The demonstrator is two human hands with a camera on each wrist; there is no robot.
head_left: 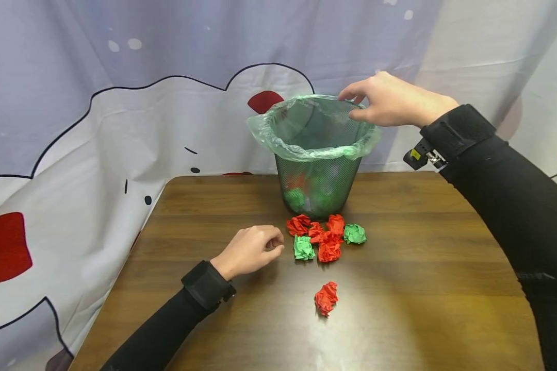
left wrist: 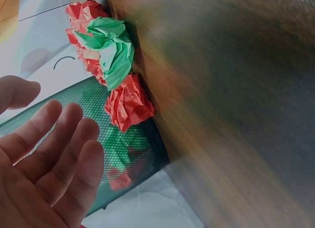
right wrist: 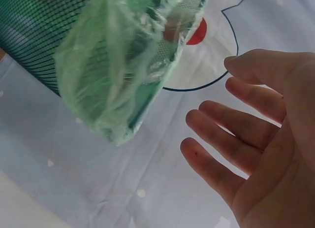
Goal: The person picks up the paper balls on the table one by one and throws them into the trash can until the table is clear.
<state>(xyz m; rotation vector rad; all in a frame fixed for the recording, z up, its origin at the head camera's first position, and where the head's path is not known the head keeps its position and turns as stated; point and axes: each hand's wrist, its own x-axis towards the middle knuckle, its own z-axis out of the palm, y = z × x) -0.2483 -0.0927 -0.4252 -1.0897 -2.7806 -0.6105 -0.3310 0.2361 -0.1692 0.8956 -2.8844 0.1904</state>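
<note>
A dark mesh wastebasket [head_left: 319,180] stands at the table's back, lined with a translucent green bag [head_left: 301,149] folded over its rim. My right hand [head_left: 394,100] hovers by the rim's right side, fingers spread and holding nothing; the right wrist view shows a gap between its fingers [right wrist: 216,139] and the bag. My left hand [head_left: 252,250] is low over the table, loosely curled and empty, left of a green paper ball [head_left: 304,248]. Red paper balls [head_left: 329,247] and another green ball [head_left: 355,234] cluster before the basket. Crumpled red and green paper shows through the mesh.
A single red paper ball [head_left: 326,299] lies nearer the front of the wooden table [head_left: 418,257]. Behind the table hangs a printed curtain [head_left: 167,123], close to the basket's back.
</note>
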